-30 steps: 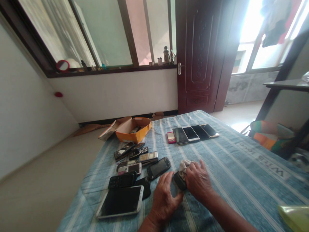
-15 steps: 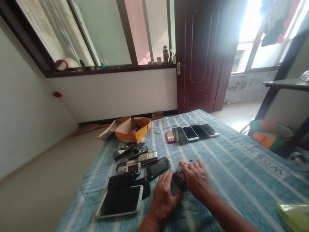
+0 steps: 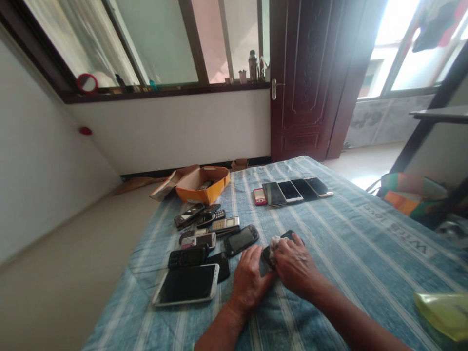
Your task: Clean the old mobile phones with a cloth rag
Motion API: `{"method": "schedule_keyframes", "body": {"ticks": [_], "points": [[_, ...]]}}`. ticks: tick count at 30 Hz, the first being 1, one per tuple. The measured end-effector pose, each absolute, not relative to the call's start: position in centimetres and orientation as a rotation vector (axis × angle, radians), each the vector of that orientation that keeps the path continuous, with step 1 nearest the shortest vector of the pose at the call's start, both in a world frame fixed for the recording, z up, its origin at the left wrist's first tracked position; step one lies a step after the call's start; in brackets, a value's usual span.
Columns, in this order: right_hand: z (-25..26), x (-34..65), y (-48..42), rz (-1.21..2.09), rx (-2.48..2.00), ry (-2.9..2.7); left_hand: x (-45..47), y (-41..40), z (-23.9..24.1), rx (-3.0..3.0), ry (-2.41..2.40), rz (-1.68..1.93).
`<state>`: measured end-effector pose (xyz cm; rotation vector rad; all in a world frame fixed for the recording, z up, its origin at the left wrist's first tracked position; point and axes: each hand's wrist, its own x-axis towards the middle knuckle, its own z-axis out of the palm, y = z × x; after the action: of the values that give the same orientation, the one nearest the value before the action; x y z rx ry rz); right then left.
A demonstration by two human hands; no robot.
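Observation:
A dark mobile phone (image 3: 268, 258) lies on the striped bedspread in front of me, mostly covered by my hands. My left hand (image 3: 250, 280) grips its near left end between thumb and fingers. With my right hand (image 3: 295, 265) I press a crumpled whitish cloth or tissue (image 3: 275, 243) onto the phone's face; the fingers are bunched over it. Just left of the phone is a black touchscreen phone (image 3: 241, 240), not touched. A large white-framed phone (image 3: 187, 285) rests nearer to me, left of my left hand, beside a black keypad phone (image 3: 188, 256).
Several older phones (image 3: 224, 224) lie in a loose cluster on the left. An open orange box (image 3: 208, 193) with something inside stands behind them. Farther back is a row of phones (image 3: 290, 191) with a small red one (image 3: 260, 196). A yellow-green packet (image 3: 442, 314) lies at right.
My right hand has shifted the cloth slightly toward the phone's left part, so its dark far end shows more. My left hand still holds the near end. The camera view has tilted down slightly.

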<state>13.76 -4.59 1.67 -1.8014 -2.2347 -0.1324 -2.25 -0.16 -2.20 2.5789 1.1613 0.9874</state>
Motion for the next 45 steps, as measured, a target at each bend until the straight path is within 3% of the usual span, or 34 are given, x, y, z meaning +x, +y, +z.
{"method": "schedule_keyframes", "body": {"ticks": [13,23,31,40,45], "points": [[0.4,13.1,-3.9,-0.096,-1.589,-2.218,-1.7,-0.3,-1.7,2.557,1.172,0.962],[0.9,18.2,-3.3,-0.142,-2.055,-1.985,-1.5,-0.6,-1.2,2.551,1.267,0.811],[-0.4,13.7,-5.4,-0.179,-1.598,-2.178,-1.5,-0.5,-1.0,2.558,1.245,0.737],[0.2,17.2,-4.8,-0.206,-1.966,-1.988,-1.3,-0.7,-0.7,2.517,1.300,0.686],[-0.8,14.8,-5.6,-0.238,-1.681,-2.057,-1.3,-0.4,-1.1,2.535,1.295,0.698]]}}
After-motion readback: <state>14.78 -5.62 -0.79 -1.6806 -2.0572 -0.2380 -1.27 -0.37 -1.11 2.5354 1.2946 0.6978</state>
